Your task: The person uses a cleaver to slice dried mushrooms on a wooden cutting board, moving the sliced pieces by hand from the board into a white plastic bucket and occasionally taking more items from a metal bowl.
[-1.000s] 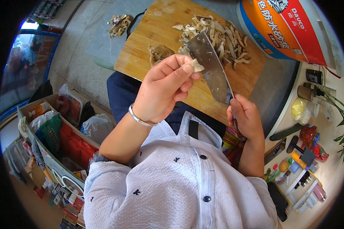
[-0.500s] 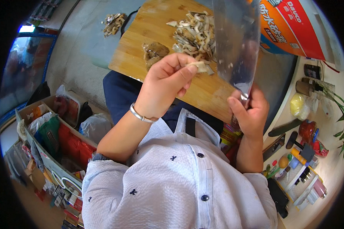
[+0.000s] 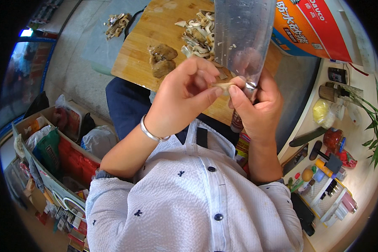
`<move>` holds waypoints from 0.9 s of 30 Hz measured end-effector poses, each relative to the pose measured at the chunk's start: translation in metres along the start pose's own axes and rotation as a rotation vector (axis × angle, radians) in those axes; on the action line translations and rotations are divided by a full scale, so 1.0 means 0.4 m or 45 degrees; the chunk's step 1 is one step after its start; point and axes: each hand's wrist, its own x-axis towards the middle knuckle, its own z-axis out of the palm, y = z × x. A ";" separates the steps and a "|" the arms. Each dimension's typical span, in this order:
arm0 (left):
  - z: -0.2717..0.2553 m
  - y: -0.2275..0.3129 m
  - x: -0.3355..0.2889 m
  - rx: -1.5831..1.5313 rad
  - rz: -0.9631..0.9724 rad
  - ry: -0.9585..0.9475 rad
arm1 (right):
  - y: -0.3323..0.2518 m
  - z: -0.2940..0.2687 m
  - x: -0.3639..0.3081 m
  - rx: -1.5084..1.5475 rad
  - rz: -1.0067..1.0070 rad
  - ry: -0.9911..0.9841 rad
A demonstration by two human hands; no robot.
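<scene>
1. Grey floor (image 3: 77, 54) lies far left of the grip.
2. Beyond both hands I log the wooden board (image 3: 132, 54), brown mushroom lump (image 3: 161, 61), sliced pile (image 3: 199, 35).
3. Left hand (image 3: 182, 94): thumb touching the pale strip (image 3: 223, 85), between both hands; firm pinch, I cannot tell.
4. Right hand (image 3: 258, 103) grasps the cleaver (image 3: 241, 38), blade beyond it.
</scene>
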 end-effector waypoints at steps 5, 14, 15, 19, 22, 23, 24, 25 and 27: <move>0.008 0.026 -0.009 0.539 0.368 0.120 | -0.002 0.019 0.001 0.009 -0.049 0.084; 0.027 0.026 -0.011 0.273 0.153 0.217 | 0.002 0.037 -0.011 -0.339 -0.274 0.087; 0.026 0.026 -0.011 0.290 0.156 0.218 | -0.002 0.040 -0.011 -0.384 -0.297 0.090; 0.017 0.024 -0.007 0.359 0.163 0.185 | 0.017 0.043 -0.015 -0.490 -0.417 0.104; 0.012 0.036 -0.004 0.382 0.003 0.142 | 0.024 0.044 -0.018 -0.448 -0.420 0.099; 0.010 0.030 -0.003 0.228 -0.049 0.124 | 0.026 0.044 -0.020 -0.404 -0.385 0.105; 0.007 0.018 0.000 0.075 -0.099 0.107 | 0.026 0.044 -0.020 -0.360 -0.351 0.111; 0.004 0.007 0.002 -0.079 -0.149 0.089 | 0.022 0.042 -0.018 -0.348 -0.329 0.113; 0.001 -0.013 0.002 -0.252 -0.153 0.098 | 0.013 0.038 -0.013 -0.325 -0.285 0.118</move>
